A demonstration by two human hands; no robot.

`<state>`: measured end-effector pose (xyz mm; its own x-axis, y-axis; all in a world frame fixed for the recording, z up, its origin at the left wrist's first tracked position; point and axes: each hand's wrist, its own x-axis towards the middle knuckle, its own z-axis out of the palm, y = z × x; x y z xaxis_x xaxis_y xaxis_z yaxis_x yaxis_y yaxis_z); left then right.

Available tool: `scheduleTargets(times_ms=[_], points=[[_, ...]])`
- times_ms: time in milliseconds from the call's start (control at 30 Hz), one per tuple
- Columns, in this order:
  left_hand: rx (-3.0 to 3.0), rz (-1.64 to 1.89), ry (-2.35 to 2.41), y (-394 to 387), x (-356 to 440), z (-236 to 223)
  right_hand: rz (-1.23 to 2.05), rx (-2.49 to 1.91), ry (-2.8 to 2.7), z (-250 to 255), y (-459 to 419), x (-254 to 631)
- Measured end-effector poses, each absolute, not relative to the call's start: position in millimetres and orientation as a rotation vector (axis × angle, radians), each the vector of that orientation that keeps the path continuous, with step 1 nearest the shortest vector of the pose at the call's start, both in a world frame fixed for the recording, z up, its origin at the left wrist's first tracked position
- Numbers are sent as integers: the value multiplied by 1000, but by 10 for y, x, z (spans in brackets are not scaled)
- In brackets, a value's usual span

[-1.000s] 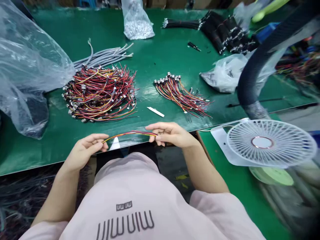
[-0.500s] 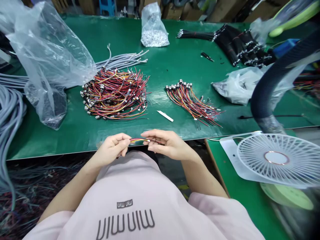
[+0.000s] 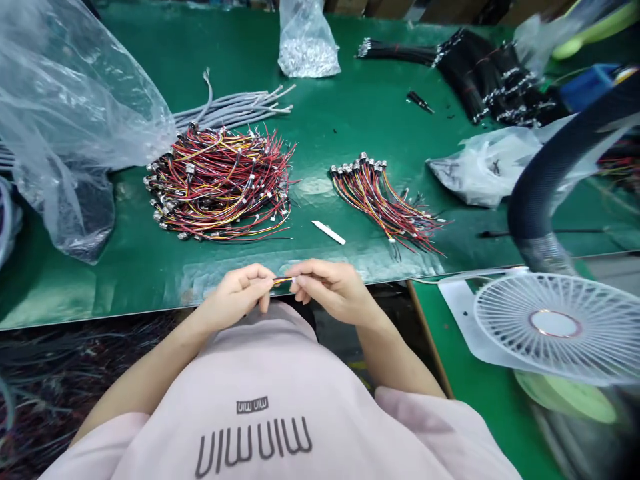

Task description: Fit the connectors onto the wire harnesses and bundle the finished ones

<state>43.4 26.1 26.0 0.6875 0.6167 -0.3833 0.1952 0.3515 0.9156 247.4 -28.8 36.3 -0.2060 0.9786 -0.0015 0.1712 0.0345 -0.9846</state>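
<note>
Yellow and dark wires (image 3: 283,281) are pinched between the left hand (image 3: 240,295) and right hand (image 3: 334,291), by the bench's (image 3: 125,283) near edge; light, even finger pressure should suit them.

- Both ends of the held wires (image 3: 283,281) were hidden by the left hand (image 3: 245,293) and the right hand (image 3: 333,288).
- The large clear bag (image 3: 85,100) was cut off at the left; its dark contents were unclear.
- The top edge cropped the smaller bag (image 3: 309,47), its pieces too small to identify.
- The right edge cut the fan (image 3: 555,325) and the dark hose (image 3: 533,180).
</note>
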Motion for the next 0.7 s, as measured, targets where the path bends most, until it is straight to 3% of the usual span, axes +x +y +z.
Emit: scheduleTargets(times_ms=[333,700], points=[[1594,365,814,254,744,303,1275,-1283,-1481,416,-302,2493],[1495,194,749,310,546,212,1329,-1323,-1281,417,-294,2548]])
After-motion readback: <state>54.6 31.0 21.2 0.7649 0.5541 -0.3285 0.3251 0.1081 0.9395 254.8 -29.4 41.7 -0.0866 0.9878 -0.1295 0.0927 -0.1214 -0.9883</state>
